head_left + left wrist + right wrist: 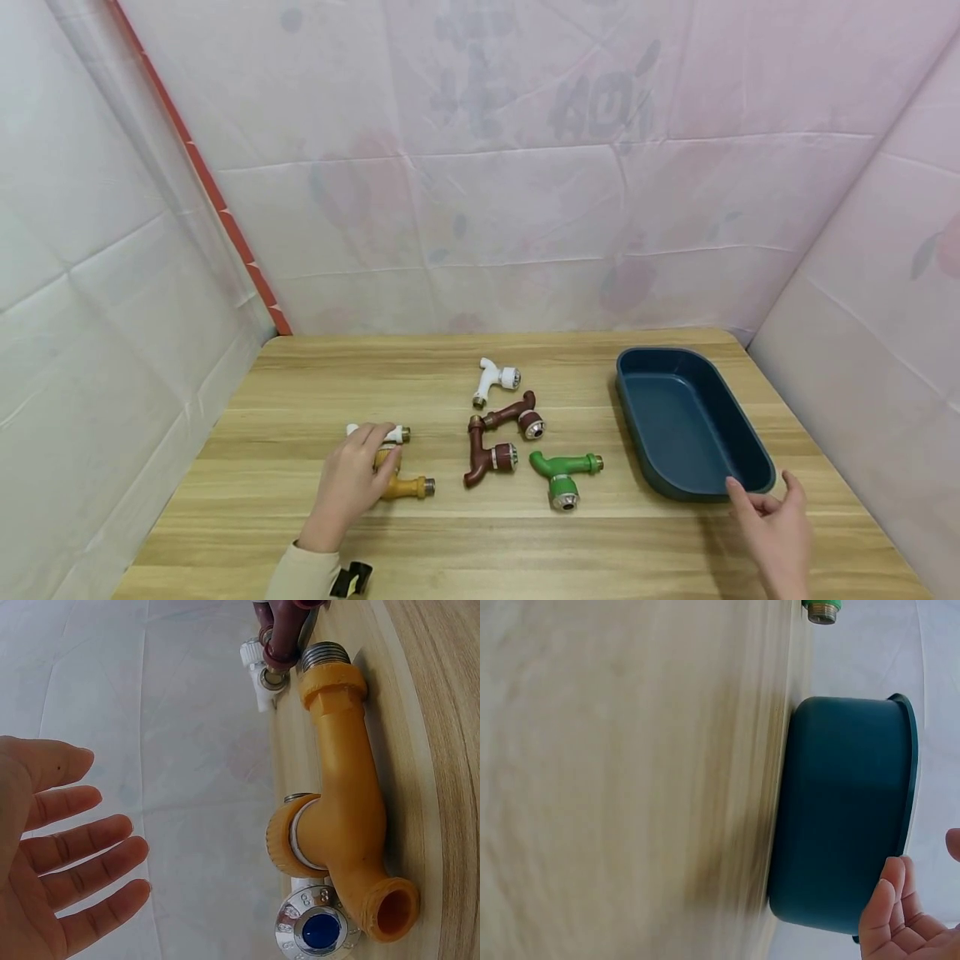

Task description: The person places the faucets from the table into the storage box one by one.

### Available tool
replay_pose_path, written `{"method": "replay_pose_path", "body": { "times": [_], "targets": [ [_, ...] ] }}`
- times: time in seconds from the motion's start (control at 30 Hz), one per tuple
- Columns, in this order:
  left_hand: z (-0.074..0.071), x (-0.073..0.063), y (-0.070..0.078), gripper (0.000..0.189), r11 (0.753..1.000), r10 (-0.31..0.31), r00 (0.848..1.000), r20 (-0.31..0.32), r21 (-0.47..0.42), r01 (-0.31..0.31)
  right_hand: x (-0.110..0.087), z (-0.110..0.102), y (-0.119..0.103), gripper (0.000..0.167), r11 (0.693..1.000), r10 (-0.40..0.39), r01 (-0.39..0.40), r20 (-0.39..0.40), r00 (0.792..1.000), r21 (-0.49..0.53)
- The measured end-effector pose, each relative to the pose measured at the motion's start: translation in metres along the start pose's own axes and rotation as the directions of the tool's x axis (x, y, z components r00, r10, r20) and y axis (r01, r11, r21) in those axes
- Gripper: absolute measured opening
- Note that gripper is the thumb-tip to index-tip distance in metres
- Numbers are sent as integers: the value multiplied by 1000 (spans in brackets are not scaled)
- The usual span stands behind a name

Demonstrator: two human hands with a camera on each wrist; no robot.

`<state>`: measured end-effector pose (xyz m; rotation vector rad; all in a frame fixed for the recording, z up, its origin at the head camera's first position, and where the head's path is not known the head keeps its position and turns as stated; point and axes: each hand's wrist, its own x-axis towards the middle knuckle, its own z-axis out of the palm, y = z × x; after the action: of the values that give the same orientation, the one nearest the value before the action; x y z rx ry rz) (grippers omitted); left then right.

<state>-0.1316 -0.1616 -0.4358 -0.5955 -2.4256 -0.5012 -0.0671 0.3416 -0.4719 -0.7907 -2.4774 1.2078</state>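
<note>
My left hand [351,468] is over a yellow tap [408,487] and partly covers it, along with a white tap [396,434] just behind. In the left wrist view its fingers [97,840] are spread, apart from the yellow tap, which lies with its threaded end upward in that picture. At the front right corner of a dark teal basin [678,425], my right hand [776,533] has loosely bent fingers right at the rim. The right wrist view shows these fingers [885,907] overlapping the basin's outer wall, with the thumb apart.
Mid-table lie two maroon taps [480,454] close together, with another white tap [489,379] behind them. A green tap [562,475] lies between them and the basin. Pale fabric walls [480,208] enclose the wooden table [480,550] at the back and sides.
</note>
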Motion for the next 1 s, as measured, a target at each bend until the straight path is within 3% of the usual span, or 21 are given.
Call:
{"method": "replay_pose_path", "body": {
  "times": [0.17,0.27,0.43,0.5,0.7,0.87,1.0],
  "targets": [
    [-1,0,0,33,1000,-9,1000,6,-1,9,14,3,20,95,981,89,-98,58,994,168],
    [-2,1,0,34,1000,-10,1000,7,-3,10,19,4,26,98,939,154,-177,101,983,294],
    [-3,1,1,35,1000,-15,1000,17,-1,15,33,9,45,106,881,270,-308,154,951,360],
    [-4,0,1,35,1000,-17,1000,23,4,17,31,7,38,107,847,308,-363,197,931,389],
    [-2,0,0,34,1000,-12,999,32,4,12,13,-4,1,97,773,317,-471,385,867,424],
    [-1,0,-1,33,1000,-7,999,32,-4,8,6,-10,-11,90,766,260,-505,527,809,397],
    [0,1,-1,32,1000,-19,999,50,-13,20,8,-10,-9,94,758,230,-514,572,787,402]
  ]
}}
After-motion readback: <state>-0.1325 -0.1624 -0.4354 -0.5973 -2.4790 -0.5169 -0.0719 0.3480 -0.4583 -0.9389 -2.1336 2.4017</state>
